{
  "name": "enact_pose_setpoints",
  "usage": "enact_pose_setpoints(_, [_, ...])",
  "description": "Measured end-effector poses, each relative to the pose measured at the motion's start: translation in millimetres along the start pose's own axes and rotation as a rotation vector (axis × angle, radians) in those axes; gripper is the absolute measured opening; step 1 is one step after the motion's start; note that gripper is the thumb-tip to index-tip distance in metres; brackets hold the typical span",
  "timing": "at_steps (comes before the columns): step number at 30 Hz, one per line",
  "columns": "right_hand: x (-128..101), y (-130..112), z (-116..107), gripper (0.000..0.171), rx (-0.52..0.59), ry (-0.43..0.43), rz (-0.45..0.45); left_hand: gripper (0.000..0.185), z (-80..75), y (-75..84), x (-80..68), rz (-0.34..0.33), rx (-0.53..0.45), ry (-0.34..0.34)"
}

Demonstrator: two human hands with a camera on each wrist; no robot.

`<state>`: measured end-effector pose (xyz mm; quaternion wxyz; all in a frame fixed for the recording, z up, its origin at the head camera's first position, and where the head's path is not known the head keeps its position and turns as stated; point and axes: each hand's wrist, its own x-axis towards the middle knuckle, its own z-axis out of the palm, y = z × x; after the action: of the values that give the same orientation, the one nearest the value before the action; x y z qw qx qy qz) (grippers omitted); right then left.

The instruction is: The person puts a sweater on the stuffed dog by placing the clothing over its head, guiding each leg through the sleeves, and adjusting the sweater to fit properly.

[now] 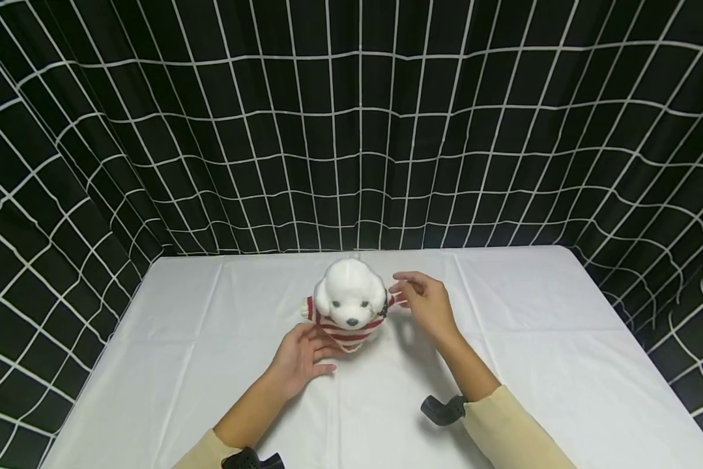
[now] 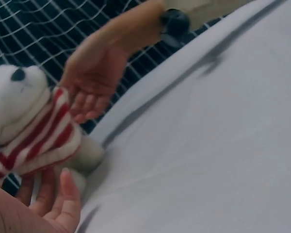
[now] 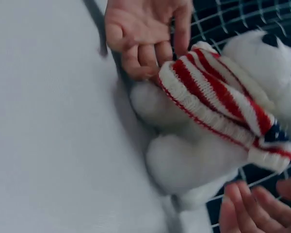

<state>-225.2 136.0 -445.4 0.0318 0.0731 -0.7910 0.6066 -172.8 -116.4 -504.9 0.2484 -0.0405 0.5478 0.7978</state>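
Black curtain w/ a white grid (image 1: 359,133) hangs behind & down both sides; in front of it, a table under a white cloth (image 1: 539,312), fold creases visible. White plush dog (image 1: 350,290) in a red-&-white striped knit sweater (image 1: 345,335) sits upright on the cloth, toward the far edge, facing the person, btwn the two hands.

L hand (image 1: 301,358): palm turned up, fingers loosely extended at the sweater's lower edge, not wrapped round anything; prob. there to steady the toy from below/side. R hand (image 1: 426,305): fingers softly bent by the sweater's sleeve on that side, no grip seen; looks placed to guard or straighten that flank. Toy's wt. seems to be on the cloth, not on the hands, so a light touch prob. suffices.

Head view gives the overall layout, incl. beige cuffs (image 1: 506,423) & a black wrist cam (image 1: 443,410), but the toy's head & sweater hide its lower body. R wrist view fills that in: rounded white feet (image 3: 170,162) below the ribbed hem, plus a navy patch w/ pale specks (image 3: 277,132). It also shows R fingertips just apart from the toy, though head view overlaps them w/ the sleeve. L wrist view alone gives the stitched mouth (image 2: 25,88) under the nose; whether L fingertips actually touch, can't tell.
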Motion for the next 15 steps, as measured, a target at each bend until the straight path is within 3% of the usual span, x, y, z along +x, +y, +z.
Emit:
enact_pose_setpoints(3, [0,16,-3,0.034,0.140,-0.065,0.192,0.050,-9.0,5.9,4.3,0.025,-0.034,0.028])
enact_pose_setpoints(5, [1,22,-4,0.037,0.211,-0.132,0.256,0.044,-12.1,9.0,9.0,0.035,-0.036,0.041])
enact_pose_setpoints(10, [4,26,-4,0.035,0.303,-0.274,0.274,0.034,-13.2,14.9,20.7,0.038,0.038,0.063])
enact_pose_setpoints(15, [8,27,-2,0.024,0.256,-0.267,0.231,0.036,-12.1,21.3,28.9,0.066,0.179,0.167])
